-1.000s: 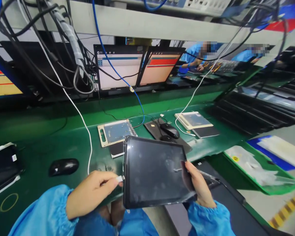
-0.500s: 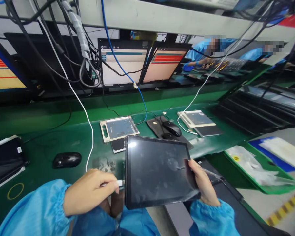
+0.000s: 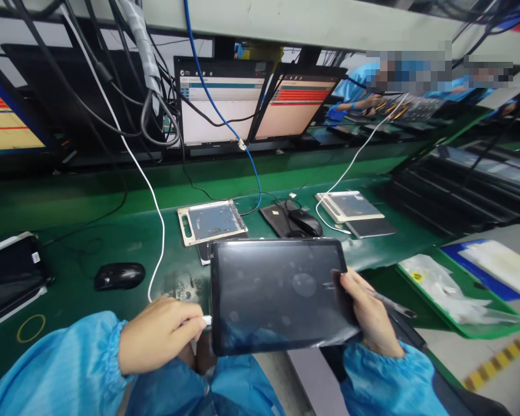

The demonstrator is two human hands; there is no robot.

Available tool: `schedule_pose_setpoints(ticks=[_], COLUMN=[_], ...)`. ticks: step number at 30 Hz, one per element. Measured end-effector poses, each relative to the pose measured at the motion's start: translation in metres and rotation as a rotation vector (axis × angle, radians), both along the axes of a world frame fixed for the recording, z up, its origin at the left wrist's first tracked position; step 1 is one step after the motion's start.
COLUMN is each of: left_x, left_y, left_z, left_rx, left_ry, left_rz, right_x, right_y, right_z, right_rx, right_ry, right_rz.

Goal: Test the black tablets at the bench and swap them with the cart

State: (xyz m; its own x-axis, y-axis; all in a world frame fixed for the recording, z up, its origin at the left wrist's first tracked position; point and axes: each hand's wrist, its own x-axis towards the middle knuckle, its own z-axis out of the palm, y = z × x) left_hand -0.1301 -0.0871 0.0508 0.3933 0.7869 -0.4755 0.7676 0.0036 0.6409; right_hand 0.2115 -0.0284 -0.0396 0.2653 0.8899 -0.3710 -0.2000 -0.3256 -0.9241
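Note:
A dark tablet (image 3: 277,294) with a blank, smudged screen is held above my lap, in front of the green bench. My right hand (image 3: 370,315) grips its right edge, with a thin film hanging off that corner. My left hand (image 3: 160,332) pinches the white plug (image 3: 205,319) of a white cable (image 3: 149,190), and the plug meets the tablet's left edge. The cable runs up from my fingers to the overhead bundle.
On the green bench (image 3: 112,242) lie a metal fixture plate (image 3: 211,221), a black mouse (image 3: 119,275), a second mouse (image 3: 305,221) on a pad, another plate (image 3: 349,206) and a black device (image 3: 8,277) at left. Two monitors (image 3: 260,104) stand behind. Other people work at far right.
The tablet has shifted left and turned flatter toward me. The white plug, a short gap away before, now sits against the tablet's left edge. My right hand kept its grip.

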Motion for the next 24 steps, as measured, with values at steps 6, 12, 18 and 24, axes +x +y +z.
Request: schedule_pose_setpoints(ticks=[6, 12, 18, 24], left_x=[-0.006, -0.011, -0.015, -0.039], left_y=[-0.004, 0.002, 0.002, 0.003], left_z=[-0.03, -0.051, -0.069, -0.088], left_rx=[-0.053, -0.08, -0.199, -0.167], left_ry=[0.025, -0.05, -0.081, -0.118], left_rz=[0.07, 0.136, 0.07, 0.178], right_x=[-0.006, -0.011, -0.022, -0.049], right_y=[0.009, 0.018, 0.019, 0.037], right_z=[0.011, 0.0, -0.008, -0.017], right_rx=[0.039, -0.039, -0.047, -0.046], right_ry=[-0.14, -0.197, -0.224, -0.094], right_rz=[0.106, 0.14, 0.249, 0.278])
